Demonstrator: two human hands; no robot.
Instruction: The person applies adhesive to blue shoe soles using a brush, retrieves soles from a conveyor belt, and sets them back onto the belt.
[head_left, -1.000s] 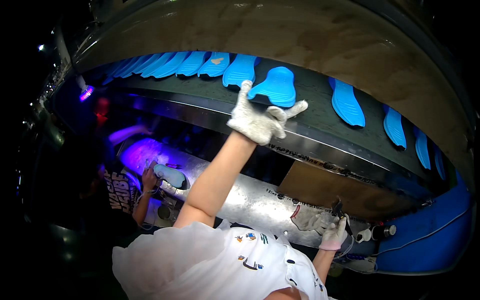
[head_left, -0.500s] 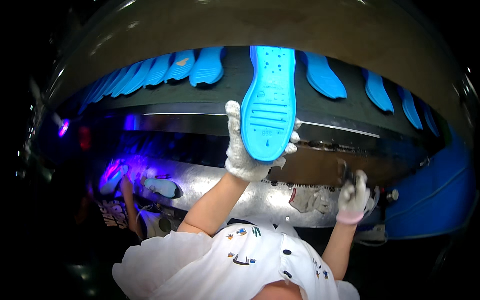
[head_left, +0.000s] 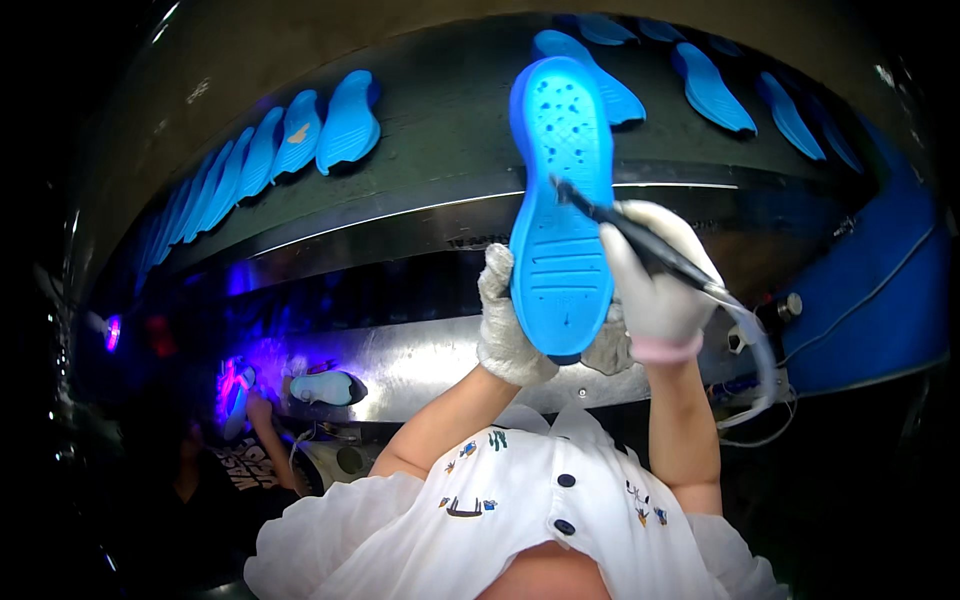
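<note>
My left hand [head_left: 510,335], in a white knit glove, grips the heel end of a bright blue shoe sole [head_left: 562,225]. The sole stands almost upright in the view, with small holes at its far end and ridges lower down. In my right hand [head_left: 665,280], also gloved, is a black brush [head_left: 640,238] with a clear tube [head_left: 762,350] running from its rear end. Its bristle tip lies over the sole's narrow middle; whether it touches cannot be made out.
Several blue soles [head_left: 348,122] lie in a row on the dark conveyor belt [head_left: 440,110], with more blue soles [head_left: 712,90] at its right. Along the near side runs a metal bench [head_left: 425,360] carrying a pale sole [head_left: 322,387]. At left, a co-worker's hand [head_left: 259,411] works under purple light.
My right hand has come up and left, bringing the brush from beside the bench to over the sole. The held sole has shifted slightly nearer to me.
</note>
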